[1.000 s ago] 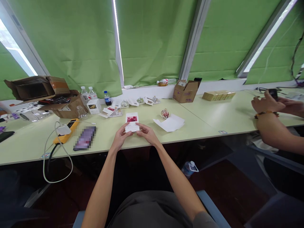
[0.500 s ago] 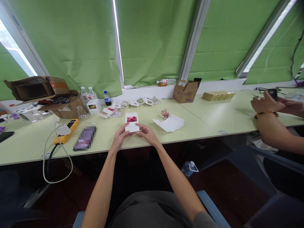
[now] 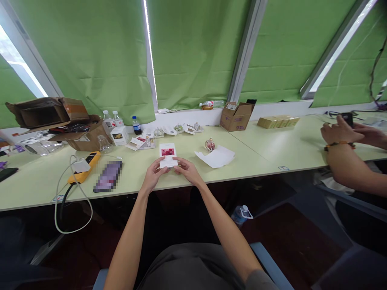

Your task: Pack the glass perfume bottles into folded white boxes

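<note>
A small white carton (image 3: 168, 150) with a pink-red flower picture lies near the table's front edge. My left hand (image 3: 153, 175) grips its near left corner, fingers closed on the card. On the opposite corner, my right hand (image 3: 188, 170) holds it the same way, thumb underneath. To the right, a round glass bottle (image 3: 209, 144) with pink contents stands beside a creased sheet of white paper (image 3: 218, 156). Behind the carton, several small glass bottles rest by opened white cartons (image 3: 140, 139).
A pixelated phone (image 3: 108, 176) and a yellow power strip (image 3: 86, 166) with a looping white cable lie left. Cardboard boxes (image 3: 237, 117) stand at the back. Yellow small boxes (image 3: 278, 121) sit farther right. At the right, another person's hands (image 3: 341, 131) hold a dark device.
The carton's near end has tipped slightly, so a printed strip shows on its lower edge between my hands. Both my hands keep nearly the same place.
</note>
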The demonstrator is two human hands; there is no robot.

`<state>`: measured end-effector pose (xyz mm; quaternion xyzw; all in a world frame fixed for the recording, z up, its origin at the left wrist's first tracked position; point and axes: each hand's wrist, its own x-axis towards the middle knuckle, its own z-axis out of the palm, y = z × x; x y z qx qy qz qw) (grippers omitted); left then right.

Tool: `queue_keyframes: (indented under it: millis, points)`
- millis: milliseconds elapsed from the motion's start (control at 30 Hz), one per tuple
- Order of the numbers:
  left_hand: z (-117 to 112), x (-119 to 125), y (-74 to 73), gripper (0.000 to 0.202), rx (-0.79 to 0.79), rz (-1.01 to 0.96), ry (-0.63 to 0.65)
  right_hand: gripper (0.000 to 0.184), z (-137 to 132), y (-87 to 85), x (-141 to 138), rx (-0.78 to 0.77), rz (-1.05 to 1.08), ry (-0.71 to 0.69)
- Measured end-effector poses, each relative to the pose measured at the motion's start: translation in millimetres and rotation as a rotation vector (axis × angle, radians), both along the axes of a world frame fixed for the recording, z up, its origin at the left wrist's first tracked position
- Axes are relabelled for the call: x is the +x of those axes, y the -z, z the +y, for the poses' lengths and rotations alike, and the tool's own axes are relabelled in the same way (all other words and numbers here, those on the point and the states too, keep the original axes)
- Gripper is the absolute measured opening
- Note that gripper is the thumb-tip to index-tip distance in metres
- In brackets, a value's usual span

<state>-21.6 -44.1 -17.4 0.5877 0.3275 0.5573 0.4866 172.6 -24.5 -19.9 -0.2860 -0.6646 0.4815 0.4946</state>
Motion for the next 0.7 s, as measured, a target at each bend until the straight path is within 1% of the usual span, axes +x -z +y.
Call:
queue_keyframes:
  millis: [533, 700]
  points:
    - [1.9, 0.8, 1.1, 0.056, -0.005, 0.037, -0.045, 0.051, 2.7, 2.9, 0.6, 0.003, -0.006, 0.005]
    - [1.2, 0.4, 0.2, 0.056, -0.006, 0.036, -0.04, 0.052, 1.7, 1.6, 1.1, -0.002, -0.001, 0.0]
